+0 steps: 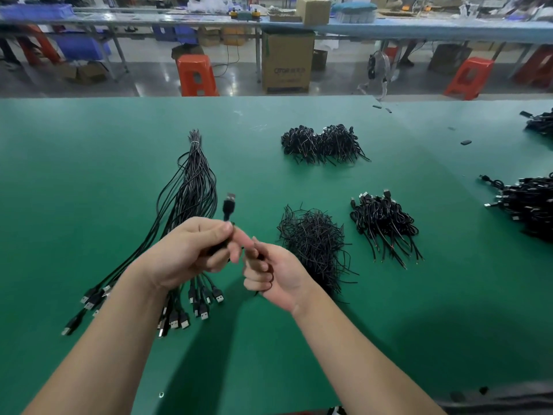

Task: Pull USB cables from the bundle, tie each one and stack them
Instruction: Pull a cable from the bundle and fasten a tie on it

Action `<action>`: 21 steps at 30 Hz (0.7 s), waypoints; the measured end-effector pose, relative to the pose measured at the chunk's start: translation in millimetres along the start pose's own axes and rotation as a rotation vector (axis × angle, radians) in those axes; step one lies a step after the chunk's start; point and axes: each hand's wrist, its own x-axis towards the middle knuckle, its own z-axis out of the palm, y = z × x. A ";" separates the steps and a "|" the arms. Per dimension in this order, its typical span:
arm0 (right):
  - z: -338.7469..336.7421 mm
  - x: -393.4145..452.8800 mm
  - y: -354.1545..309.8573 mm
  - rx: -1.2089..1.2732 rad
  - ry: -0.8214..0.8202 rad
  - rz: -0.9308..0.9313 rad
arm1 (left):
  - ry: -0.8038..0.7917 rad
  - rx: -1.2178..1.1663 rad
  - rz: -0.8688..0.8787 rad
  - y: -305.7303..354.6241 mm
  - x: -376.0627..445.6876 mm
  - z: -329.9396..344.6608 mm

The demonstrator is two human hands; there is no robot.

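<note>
a view from above a green table [89,181], looking down at two bare forearms that reach in from the bottom edge and meet near the middle. the left hand [191,250] is curled around a black usb cable [229,209], gripping it, with the cable's plug sticking up just above the thumb and forefinger, metal end pointing away. the right hand [273,275] sits just beside it, fingertips touching the left hand's fingers; its fingers are curled and pinch a thin black tie [259,255], though the tie is mostly hidden. under and behind the left hand lies the bundle [191,187] of long black cables, bound with a pale band at the far end and fanning out toward the viewer, its plugs spread on the table by the left wrist. right of the hands is a loose heap of ties [314,238]. further right, near that heap, is a stack [384,218] of tied cables with their bare wire ends pointing toward the viewer. beyond these, toward the far edge, lies a second pile [323,143] of tied cables. more black cable heaps [529,205] run off the right edge. past the table are orange stools [196,74], a cardboard box [285,61] and long workbenches.
</note>
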 end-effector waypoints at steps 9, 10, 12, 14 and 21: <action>7.5 -1.8 -20.6 -0.333 0.084 -0.095 | 0.131 0.827 -0.266 -0.1 -5.0 3.4; 9.0 -2.3 -21.2 -0.365 0.082 -0.102 | 0.150 0.915 -0.269 -2.3 -4.0 3.2; 12.0 -4.0 -21.4 -0.404 0.082 -0.114 | 0.179 0.993 -0.266 -5.9 -2.3 3.7; 15.7 -5.6 -19.9 -0.412 0.079 -0.132 | 0.322 0.969 -0.162 -10.1 1.4 3.9; 28.9 -7.2 0.7 -0.625 0.111 -0.186 | 0.698 0.002 0.172 -18.5 17.3 25.1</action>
